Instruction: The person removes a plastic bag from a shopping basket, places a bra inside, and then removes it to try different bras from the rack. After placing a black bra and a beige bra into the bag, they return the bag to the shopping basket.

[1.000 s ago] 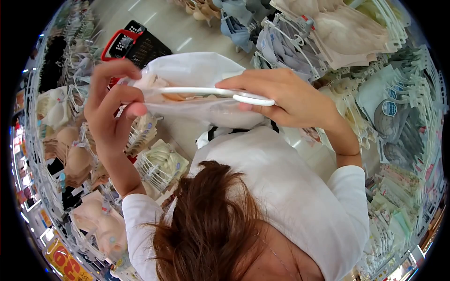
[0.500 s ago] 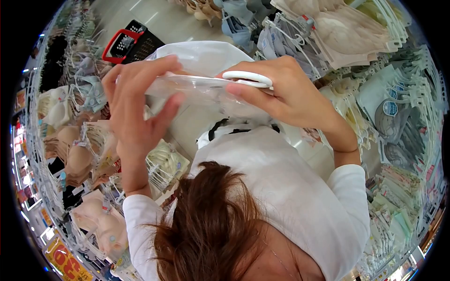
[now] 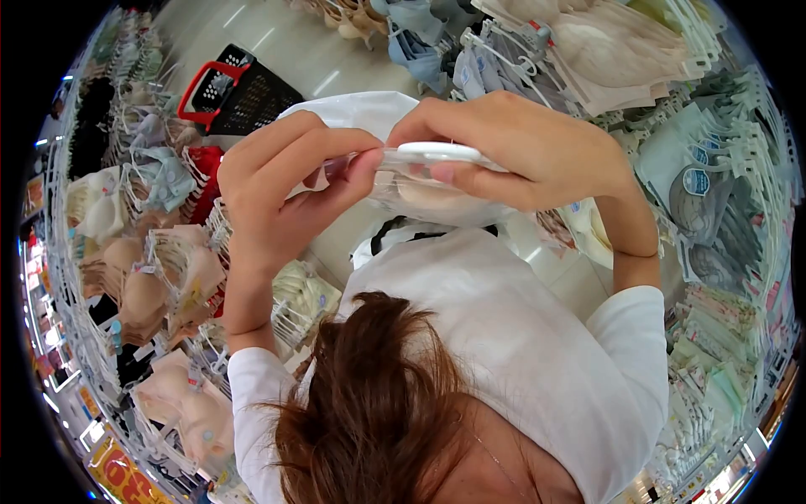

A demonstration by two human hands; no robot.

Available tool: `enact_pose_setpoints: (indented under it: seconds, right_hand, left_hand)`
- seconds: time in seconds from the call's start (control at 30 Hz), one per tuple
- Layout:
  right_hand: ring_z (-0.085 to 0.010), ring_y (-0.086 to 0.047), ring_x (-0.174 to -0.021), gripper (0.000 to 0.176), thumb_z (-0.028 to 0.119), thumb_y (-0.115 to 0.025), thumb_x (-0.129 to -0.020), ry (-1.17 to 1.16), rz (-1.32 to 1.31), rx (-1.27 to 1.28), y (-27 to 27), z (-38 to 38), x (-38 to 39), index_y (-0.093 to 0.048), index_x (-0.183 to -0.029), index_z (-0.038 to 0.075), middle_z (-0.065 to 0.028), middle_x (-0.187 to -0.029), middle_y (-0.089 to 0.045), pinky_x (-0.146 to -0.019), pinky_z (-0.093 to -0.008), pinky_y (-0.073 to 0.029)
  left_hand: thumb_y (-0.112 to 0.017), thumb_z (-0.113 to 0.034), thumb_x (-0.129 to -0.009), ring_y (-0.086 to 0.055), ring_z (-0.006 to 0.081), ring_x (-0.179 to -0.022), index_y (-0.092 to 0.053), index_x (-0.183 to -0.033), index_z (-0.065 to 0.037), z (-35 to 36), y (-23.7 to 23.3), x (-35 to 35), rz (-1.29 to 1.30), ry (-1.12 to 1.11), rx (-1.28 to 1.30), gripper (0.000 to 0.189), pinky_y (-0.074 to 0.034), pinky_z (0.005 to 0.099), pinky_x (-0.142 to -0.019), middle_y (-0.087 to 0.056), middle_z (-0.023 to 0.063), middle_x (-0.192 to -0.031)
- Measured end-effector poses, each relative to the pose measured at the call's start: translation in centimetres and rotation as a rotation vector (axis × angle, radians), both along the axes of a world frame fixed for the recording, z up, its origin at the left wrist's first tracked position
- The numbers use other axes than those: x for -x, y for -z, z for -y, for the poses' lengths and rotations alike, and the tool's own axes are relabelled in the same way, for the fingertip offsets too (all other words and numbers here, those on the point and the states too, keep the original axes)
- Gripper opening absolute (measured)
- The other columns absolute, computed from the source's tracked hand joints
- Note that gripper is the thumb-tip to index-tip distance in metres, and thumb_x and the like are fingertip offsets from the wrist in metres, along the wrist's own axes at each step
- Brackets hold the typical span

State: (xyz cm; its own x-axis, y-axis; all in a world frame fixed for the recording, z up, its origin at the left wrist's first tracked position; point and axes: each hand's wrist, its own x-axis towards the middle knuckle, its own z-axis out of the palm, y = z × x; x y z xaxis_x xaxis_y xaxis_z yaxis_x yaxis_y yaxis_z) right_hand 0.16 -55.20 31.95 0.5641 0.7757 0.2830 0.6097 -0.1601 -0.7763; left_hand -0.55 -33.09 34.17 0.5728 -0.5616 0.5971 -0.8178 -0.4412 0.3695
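Observation:
A clear plastic bag [image 3: 395, 189] with a white ring-shaped handle [image 3: 441, 151] is held up in front of the chest. My left hand [image 3: 290, 181] pinches the top edge of the bag at its left end, thumb against fingers. At the other end my right hand [image 3: 525, 151] grips the bag's top beside the white handle, with the thumb below and the fingers above. Something pale and beige shows through the plastic under the right hand. White material [image 3: 357, 109] spreads out behind the bag's top edge.
A black basket [image 3: 256, 92] with a red handle stands on the floor at the upper left. Racks of hanging bras [image 3: 138, 281] line the left side. More bras [image 3: 625, 55] hang at the upper right, and packaged garments [image 3: 714, 370] at the lower right.
My left hand has moved right and closed on the bag's edge; before, its fingers were spread apart. The white handle now lies flatter in view, and my right hand has shifted slightly.

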Motion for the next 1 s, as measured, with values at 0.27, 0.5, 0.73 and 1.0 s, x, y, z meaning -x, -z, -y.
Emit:
enact_pose_setpoints:
  seconds: [0.27, 0.5, 0.73, 1.0]
  right_hand:
    - [-0.0365, -0.055, -0.065, 0.024, 0.011, -0.046, -0.076, -0.051, -0.051, 0.149, 0.3, -0.3, -0.4, -0.048, -0.094, -0.005, -0.0203, -0.068, -0.055, -0.060, -0.0439, -0.041]
    - [-0.0348, -0.056, -0.075, 0.035, 0.029, -0.045, -0.089, -0.122, -0.103, 0.259, 1.1, -0.6, -1.4, -0.050, -0.100, -0.005, -0.0211, -0.080, -0.057, -0.068, -0.0408, -0.044]
    - [-0.0315, -0.058, -0.087, 0.040, 0.031, -0.049, -0.092, -0.131, -0.089, 0.112, 3.9, 0.9, -2.8, -0.055, -0.109, -0.003, -0.0165, -0.096, -0.061, -0.077, -0.0370, -0.045]
    - [-0.0243, -0.057, -0.083, 0.028, 0.025, -0.066, -0.079, -0.018, 0.012, 0.092, 3.5, 3.7, -3.7, -0.064, -0.094, 0.002, -0.0101, -0.093, -0.063, -0.075, -0.0335, -0.044]
  left_hand:
    - [-0.069, 0.002, -0.067, -0.046, 0.0070, -0.046, -0.067, -0.076, -0.004, 0.4, 1.0, -0.1, -0.158, 0.010, 0.040, 0.011, -0.033, 0.0194, -0.042, -0.052, 0.0010, -0.057]
    - [-0.068, 0.001, -0.070, -0.044, 0.0032, -0.049, -0.066, -0.074, 0.000, 0.3, 0.9, -0.1, -0.344, -0.037, 0.168, 0.004, -0.031, 0.0171, -0.044, -0.054, -0.0004, -0.058]
    - [-0.068, 0.002, -0.068, -0.042, 0.0014, -0.049, -0.065, -0.070, 0.001, -0.1, 1.2, 0.2, -0.355, -0.157, 0.234, 0.004, -0.029, 0.0158, -0.044, -0.049, -0.0029, -0.055]
    - [-0.068, 0.002, -0.068, -0.042, 0.0007, -0.050, -0.066, -0.071, 0.000, -1.2, 1.6, 0.6, -0.357, -0.261, 0.289, 0.004, -0.030, 0.0155, -0.045, -0.051, -0.0037, -0.056]
